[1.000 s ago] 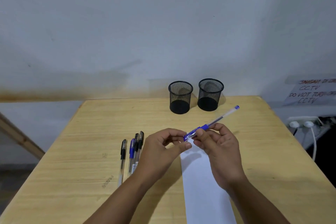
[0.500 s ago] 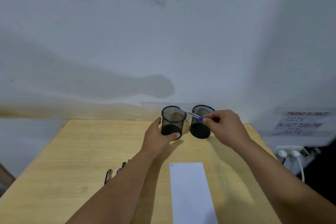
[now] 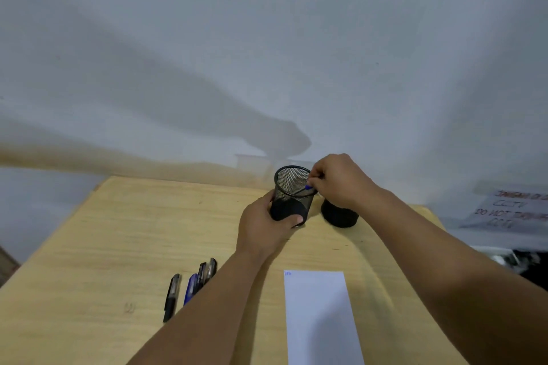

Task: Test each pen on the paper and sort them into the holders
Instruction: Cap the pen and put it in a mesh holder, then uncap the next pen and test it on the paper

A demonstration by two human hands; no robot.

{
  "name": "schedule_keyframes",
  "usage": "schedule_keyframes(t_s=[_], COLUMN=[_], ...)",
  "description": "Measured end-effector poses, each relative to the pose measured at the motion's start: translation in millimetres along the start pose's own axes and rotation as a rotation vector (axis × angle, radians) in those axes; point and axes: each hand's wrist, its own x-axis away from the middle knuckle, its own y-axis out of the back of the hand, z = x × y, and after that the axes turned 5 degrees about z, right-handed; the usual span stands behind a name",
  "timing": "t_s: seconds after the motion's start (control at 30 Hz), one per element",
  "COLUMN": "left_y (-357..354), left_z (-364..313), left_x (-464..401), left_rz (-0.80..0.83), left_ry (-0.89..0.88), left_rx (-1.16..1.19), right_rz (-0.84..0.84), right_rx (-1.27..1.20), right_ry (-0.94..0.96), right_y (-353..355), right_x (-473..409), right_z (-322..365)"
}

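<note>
Spare pens (image 3: 189,286): lying near-left of the left mesh holder (image 3: 292,191). Left hand (image 3: 265,228): wrapped round that holder's base. Blue pen (image 3: 304,189): entering its mouth, pinched by right hand (image 3: 338,181). Right holder (image 3: 339,215): just beside. Risk: early release catching the rim, pen bouncing out.

A plain office or monitored workroom is suggested by a wooden desk (image 3: 118,240), a bare white wall (image 3: 267,53) and a taped CCTV notice (image 3: 513,210) at right.

Black wire-mesh holder (image 3: 292,187), matt wooden table (image 3: 148,231)
</note>
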Motion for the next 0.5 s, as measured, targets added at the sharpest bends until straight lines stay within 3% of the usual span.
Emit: schedule_keyframes(t_s=[0.3, 0.5], left_y=[1, 25], left_z=[-4, -4], left_x=[1, 1], left_rz=[0.012, 0.137], left_ry=[0.014, 0.150], left_rx=[-0.046, -0.070], right_rz=[-0.016, -0.168], right_rx=[0.010, -0.023], right_ry=[0.026, 0.098], right_y=[-3, -1], right_x=[3, 31], right_z=[1, 1])
